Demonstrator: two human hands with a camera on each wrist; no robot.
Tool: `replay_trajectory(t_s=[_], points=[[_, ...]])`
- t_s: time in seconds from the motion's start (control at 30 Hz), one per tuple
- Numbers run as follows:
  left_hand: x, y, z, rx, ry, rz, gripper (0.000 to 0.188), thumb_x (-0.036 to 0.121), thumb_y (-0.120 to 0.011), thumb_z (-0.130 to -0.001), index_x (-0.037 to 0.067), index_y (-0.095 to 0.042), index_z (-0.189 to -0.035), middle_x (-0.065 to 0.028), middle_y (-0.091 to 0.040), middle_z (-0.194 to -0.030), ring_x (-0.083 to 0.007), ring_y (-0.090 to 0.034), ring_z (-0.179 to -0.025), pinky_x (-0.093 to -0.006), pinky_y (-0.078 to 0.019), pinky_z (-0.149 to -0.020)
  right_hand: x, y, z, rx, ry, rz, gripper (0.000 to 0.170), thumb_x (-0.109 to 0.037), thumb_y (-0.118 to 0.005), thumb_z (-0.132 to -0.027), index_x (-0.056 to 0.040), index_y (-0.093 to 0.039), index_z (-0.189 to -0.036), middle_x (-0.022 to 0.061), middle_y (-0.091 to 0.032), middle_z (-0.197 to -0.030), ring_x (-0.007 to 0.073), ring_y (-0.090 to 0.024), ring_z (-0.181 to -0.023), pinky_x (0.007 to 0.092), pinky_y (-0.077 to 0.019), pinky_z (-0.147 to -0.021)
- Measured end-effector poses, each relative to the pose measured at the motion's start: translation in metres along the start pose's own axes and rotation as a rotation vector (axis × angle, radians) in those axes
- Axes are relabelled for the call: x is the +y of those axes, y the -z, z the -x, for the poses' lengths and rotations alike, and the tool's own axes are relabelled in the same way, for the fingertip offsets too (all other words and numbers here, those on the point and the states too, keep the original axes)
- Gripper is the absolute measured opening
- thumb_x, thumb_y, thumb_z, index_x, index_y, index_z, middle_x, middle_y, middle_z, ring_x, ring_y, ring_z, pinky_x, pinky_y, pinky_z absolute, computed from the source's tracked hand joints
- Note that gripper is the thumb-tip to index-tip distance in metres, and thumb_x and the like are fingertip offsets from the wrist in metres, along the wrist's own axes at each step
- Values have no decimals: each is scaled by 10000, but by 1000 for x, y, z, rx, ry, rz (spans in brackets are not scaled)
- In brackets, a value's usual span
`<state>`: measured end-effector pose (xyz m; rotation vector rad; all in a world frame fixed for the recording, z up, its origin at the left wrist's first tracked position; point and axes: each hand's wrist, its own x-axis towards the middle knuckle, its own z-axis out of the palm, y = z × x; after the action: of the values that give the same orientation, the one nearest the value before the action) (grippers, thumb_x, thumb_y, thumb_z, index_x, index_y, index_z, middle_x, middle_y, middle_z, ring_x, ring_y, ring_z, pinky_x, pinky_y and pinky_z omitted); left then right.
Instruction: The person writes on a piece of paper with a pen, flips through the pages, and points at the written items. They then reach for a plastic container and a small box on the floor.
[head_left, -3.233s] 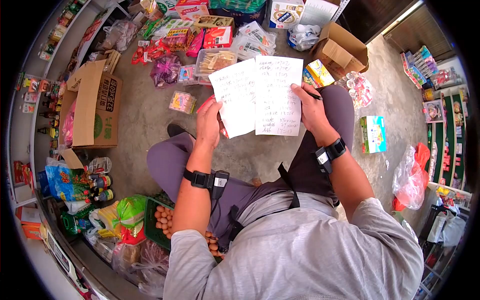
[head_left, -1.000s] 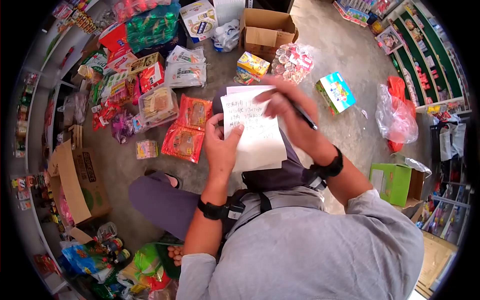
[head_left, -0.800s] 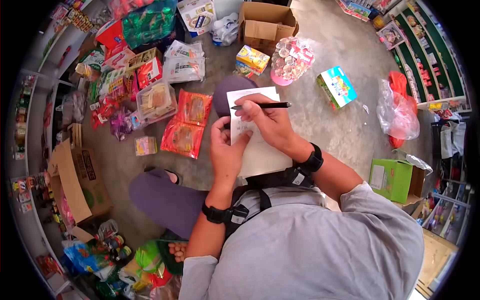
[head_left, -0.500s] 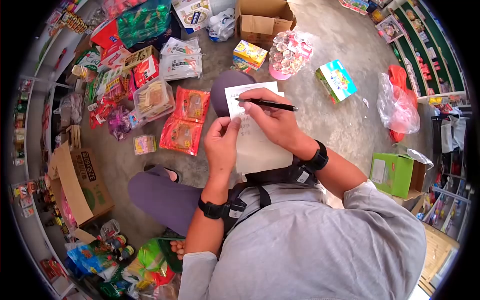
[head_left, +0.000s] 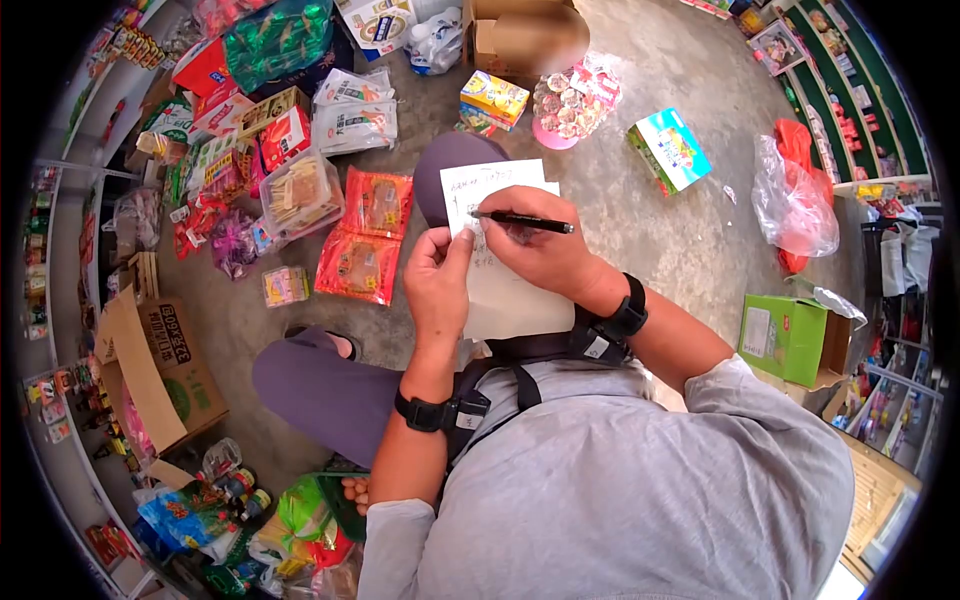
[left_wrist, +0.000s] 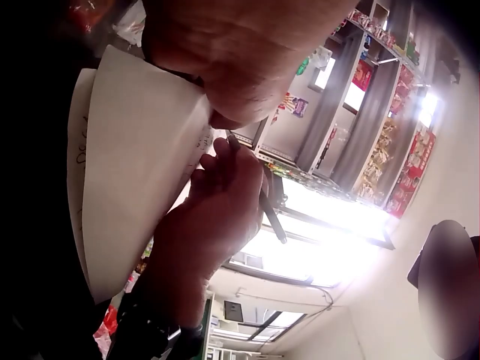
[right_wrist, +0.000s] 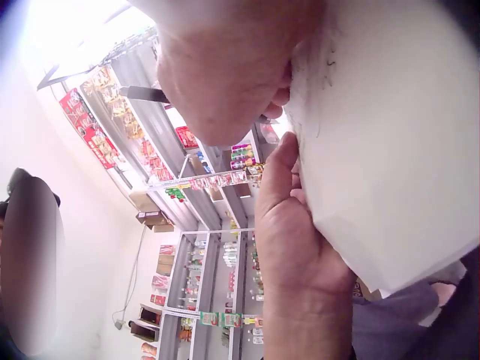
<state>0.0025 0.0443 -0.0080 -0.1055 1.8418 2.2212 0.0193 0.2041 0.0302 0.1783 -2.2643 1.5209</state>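
In the head view my left hand (head_left: 438,285) grips the left edge of the handwritten paper sheets (head_left: 515,300), thumb on top. The sheets lie one over another above my lap, with lines of writing on the upper part. My right hand (head_left: 545,240) pinches a black pen (head_left: 530,220), its tip at the writing on the top sheet. From the left wrist view the pen (left_wrist: 271,217) sticks out past the right hand (left_wrist: 217,210), and the paper (left_wrist: 142,150) hangs under the left hand. The right wrist view has the left thumb along the edge of the paper (right_wrist: 390,150).
Two red food packets (head_left: 365,240) lie on the floor left of the paper, near a plastic tub of sticks (head_left: 300,195). Ahead stand a yellow box (head_left: 494,98) and a jar of wrapped sweets (head_left: 570,105). A green carton (head_left: 785,340) is at right, an egg crate (head_left: 340,505) behind the left elbow.
The sheets, earlier held apart in both hands, are now stacked in the left hand. The right hand has come over them and put the pen to the top sheet, lately moving slightly down it.
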Motion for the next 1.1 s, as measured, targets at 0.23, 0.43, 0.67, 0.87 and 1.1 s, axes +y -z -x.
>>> replay_trajectory(t_s=[0.23,0.43,0.67,0.87,1.1], points=[[1,-2,0,2,-13,0,117,127,-679,-965,12,-666,-981,29,-655,-858,-29,-550,-748,-200,-432,-665,0,0,-6,-13,82,36,148,15,-725,-826,-16,-696,-967,54,-674,-872,98,-613,-709,241,-491,-607],[0,-2,0,-1,0,0,114,129,-678,-966,16,-663,-967,33,-650,-841,-23,-543,-737,-198,-430,-653,-2,1,-4,10,-9,15,132,-23,-718,-828,-34,-681,-953,86,-677,-862,189,-652,-714,313,-522,-626],[-7,0,0,-34,-31,-72,101,120,-686,-960,36,-650,-918,68,-585,-786,-13,-494,-707,-199,-412,-622,1,10,-3,142,-28,9,158,20,-681,-874,-14,-687,-1028,92,-690,-949,130,-653,-821,278,-523,-702],[-8,4,-4,0,-51,43,132,141,-686,-964,32,-639,-909,76,-559,-762,-12,-480,-693,-201,-411,-615,8,31,-22,285,-23,-127,249,-84,-508,-1054,-17,-590,-1280,90,-693,-1092,114,-617,-847,259,-512,-778],[12,19,-8,35,-114,170,134,156,-664,-987,34,-627,-946,51,-617,-824,-18,-523,-720,-201,-443,-645,-3,33,-44,221,-144,-236,272,-143,-463,-1077,-2,-533,-1299,143,-684,-1191,188,-674,-1051,307,-551,-870]])
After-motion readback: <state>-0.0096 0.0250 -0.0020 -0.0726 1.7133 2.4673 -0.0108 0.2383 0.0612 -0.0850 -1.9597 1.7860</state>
